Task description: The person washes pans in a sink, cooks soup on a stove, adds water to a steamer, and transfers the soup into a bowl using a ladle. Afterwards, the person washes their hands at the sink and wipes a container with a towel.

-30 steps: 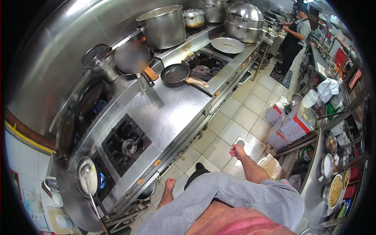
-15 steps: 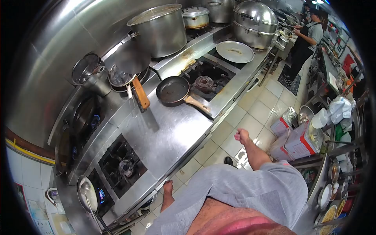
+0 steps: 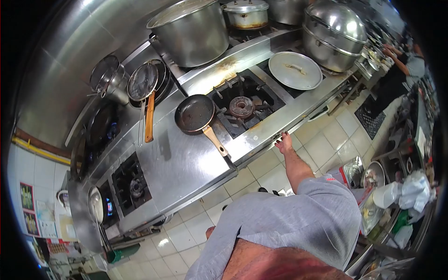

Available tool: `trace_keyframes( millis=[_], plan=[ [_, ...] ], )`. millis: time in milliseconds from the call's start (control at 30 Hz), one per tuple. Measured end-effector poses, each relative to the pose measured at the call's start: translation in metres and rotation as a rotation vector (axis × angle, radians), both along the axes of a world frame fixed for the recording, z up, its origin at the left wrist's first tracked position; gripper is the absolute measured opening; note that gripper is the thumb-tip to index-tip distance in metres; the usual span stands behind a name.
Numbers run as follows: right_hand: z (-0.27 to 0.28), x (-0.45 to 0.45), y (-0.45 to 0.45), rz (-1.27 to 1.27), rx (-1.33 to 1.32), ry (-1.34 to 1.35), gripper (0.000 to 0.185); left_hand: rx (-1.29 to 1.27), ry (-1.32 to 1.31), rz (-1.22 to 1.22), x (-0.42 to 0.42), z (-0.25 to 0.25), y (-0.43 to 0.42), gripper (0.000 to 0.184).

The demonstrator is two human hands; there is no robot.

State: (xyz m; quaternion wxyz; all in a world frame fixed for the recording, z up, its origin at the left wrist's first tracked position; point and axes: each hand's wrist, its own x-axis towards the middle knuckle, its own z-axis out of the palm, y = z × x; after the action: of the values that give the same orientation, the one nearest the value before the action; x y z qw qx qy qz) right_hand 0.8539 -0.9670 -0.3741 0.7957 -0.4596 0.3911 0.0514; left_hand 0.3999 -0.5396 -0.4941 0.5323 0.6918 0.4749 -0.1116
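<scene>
My right hand (image 3: 283, 142) reaches to the front edge of the stove, its fingers pinched at a small dark control knob (image 3: 277, 136). Just beyond that edge is a gas burner (image 3: 241, 107) with a black grate. Left of the burner, a black frying pan (image 3: 195, 113) rests on the steel top, its wooden handle (image 3: 215, 142) pointing toward the front edge. Low beside my body hangs my left hand (image 3: 210, 231), mostly hidden by the grey shirt, so its fingers do not show.
A large stockpot (image 3: 189, 35), a lidded pot (image 3: 246, 15) and a domed steamer (image 3: 333, 37) stand along the back. A flat lid (image 3: 295, 70) lies at the right. Strainers (image 3: 143, 81) rest at the left; a wok (image 3: 95, 205) sits near a blue flame. A co-worker (image 3: 396, 74) stands far right.
My right hand has moved forward from over the floor to the stove's front edge. My left hand has drawn back beside my body. The view has shifted, and the strainer's handle now points straighter toward me.
</scene>
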Motion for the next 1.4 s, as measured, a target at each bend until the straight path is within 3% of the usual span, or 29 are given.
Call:
trace_keyframes(
  millis=[67, 133, 167, 200, 233, 267, 333, 400, 467, 567, 733, 933, 1000, 1067, 1133, 1400],
  plan=[
    [-0.006, 0.006, -0.001, 0.025, 0.214, -0.112, 0.049, -0.086, -0.198, 0.055, -0.011, 0.009, -0.008, 0.012],
    [-0.019, 0.01, -0.002, 0.05, 0.224, -0.102, 0.046, 0.76, -0.208, -0.933, -0.024, 0.014, -0.006, 0.012],
    [-0.027, 0.011, -0.003, 0.042, 0.23, -0.102, 0.043, 0.728, -0.045, -0.933, -0.026, 0.027, -0.01, 0.017],
    [-0.032, 0.011, -0.005, 0.029, 0.235, -0.104, 0.041, 0.433, 0.033, -0.623, -0.022, 0.04, -0.017, 0.018],
    [-0.034, 0.011, -0.005, 0.043, 0.25, -0.142, 0.038, 0.129, 0.018, -0.15, -0.02, 0.051, -0.023, 0.018],
    [-0.032, 0.009, -0.003, 0.062, 0.247, -0.137, 0.038, -0.017, -0.006, 0.285, -0.018, 0.062, -0.029, 0.018],
    [-0.025, 0.007, -0.001, 0.04, 0.25, -0.099, 0.036, -0.006, -0.14, 0.279, -0.012, 0.073, -0.035, 0.02],
    [-0.026, 0.007, -0.002, 0.037, 0.274, -0.118, 0.036, 0.001, 0.041, 0.151, -0.002, 0.082, -0.034, 0.022],
    [-0.031, 0.009, 0.0, 0.032, 0.306, -0.144, 0.036, 0.035, -0.003, 0.289, 0.007, 0.091, -0.051, 0.02],
    [-0.048, 0.013, -0.002, 0.027, 0.337, -0.194, 0.029, 0.057, -0.001, 0.253, 0.014, 0.101, -0.062, 0.02],
    [-0.047, 0.012, -0.004, 0.088, 0.402, -0.252, 0.02, 0.052, 0.025, 0.225, -0.001, 0.09, -0.057, 0.021],
    [-0.049, 0.014, -0.003, -0.005, 0.416, -0.19, 0.014, 0.106, 0.038, 0.256, -0.01, 0.087, -0.06, 0.02],
    [-0.052, 0.013, -0.004, -0.055, 0.406, -0.19, 0.013, 0.14, 0.096, 0.079, -0.013, 0.079, -0.051, 0.026],
    [-0.047, 0.013, -0.002, -0.002, 0.409, -0.21, 0.014, 0.086, 0.005, 0.179, -0.011, 0.081, -0.057, 0.028],
    [-0.047, 0.013, 0.0, -0.027, 0.411, -0.216, 0.012, 0.061, 0.073, 0.252, -0.008, 0.088, -0.06, 0.026],
    [-0.049, 0.013, -0.001, -0.026, 0.41, -0.176, 0.009, -0.046, 0.049, 0.25, -0.003, 0.081, -0.05, 0.025]
  ],
)
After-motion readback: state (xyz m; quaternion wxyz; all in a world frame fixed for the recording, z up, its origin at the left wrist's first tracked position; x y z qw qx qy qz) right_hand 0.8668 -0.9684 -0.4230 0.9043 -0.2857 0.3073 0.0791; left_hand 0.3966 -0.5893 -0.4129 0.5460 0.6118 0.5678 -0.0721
